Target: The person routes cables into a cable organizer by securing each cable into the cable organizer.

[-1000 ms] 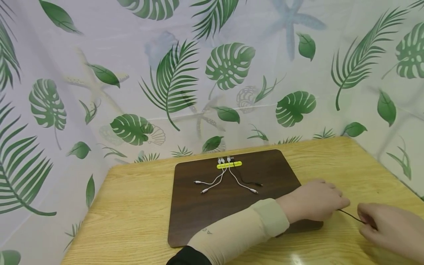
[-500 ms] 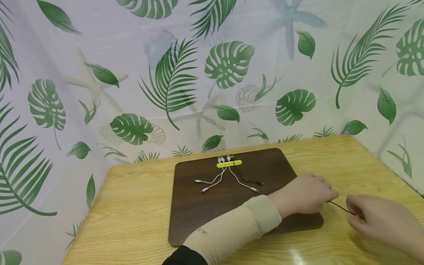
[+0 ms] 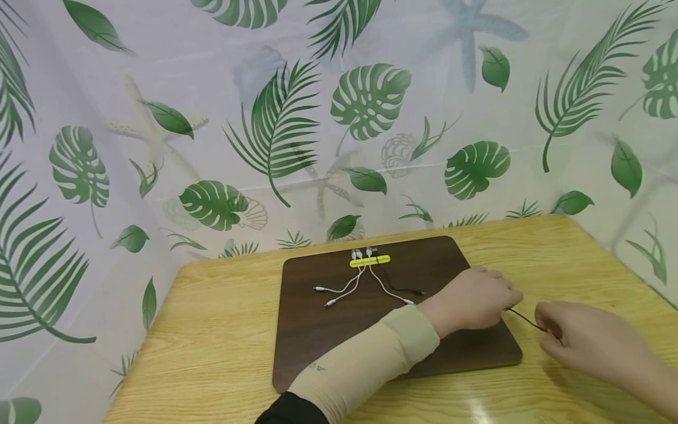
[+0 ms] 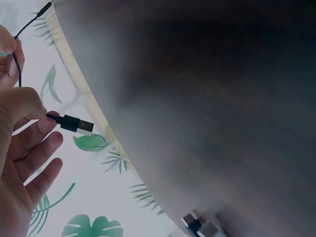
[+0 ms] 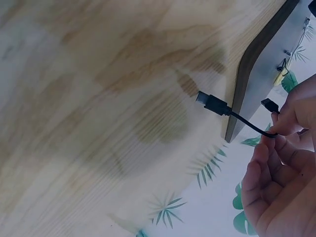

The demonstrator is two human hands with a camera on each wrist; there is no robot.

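Observation:
A short black USB cable (image 3: pixel 524 318) stretches between my two hands above the right edge of the dark board (image 3: pixel 312 335). My left hand (image 3: pixel 471 298) pinches it just behind its flat USB plug (image 4: pixel 78 124), thumb against fingertips, as the left wrist view shows. My right hand (image 3: pixel 588 338) pinches the cable near the other end; in the right wrist view a small black connector (image 5: pixel 213 103) sticks out past the fingers. At the board's far edge lies a yellow cable holder (image 3: pixel 385 259). Three white cables (image 3: pixel 343 291) and a black cable (image 3: pixel 399 288) run through it.
The board lies on a yellow wood-grain table (image 3: pixel 212 341). Behind and beside the table hangs a leaf-patterned sheet (image 3: pixel 212 147). Free ends of the holder's cables spread toward the middle of the board, beyond my left forearm (image 3: pixel 365 359).
Both hands have moved left and slightly away from me, carrying the black cable along. The left hand has come from beyond the board's right side to over its edge.

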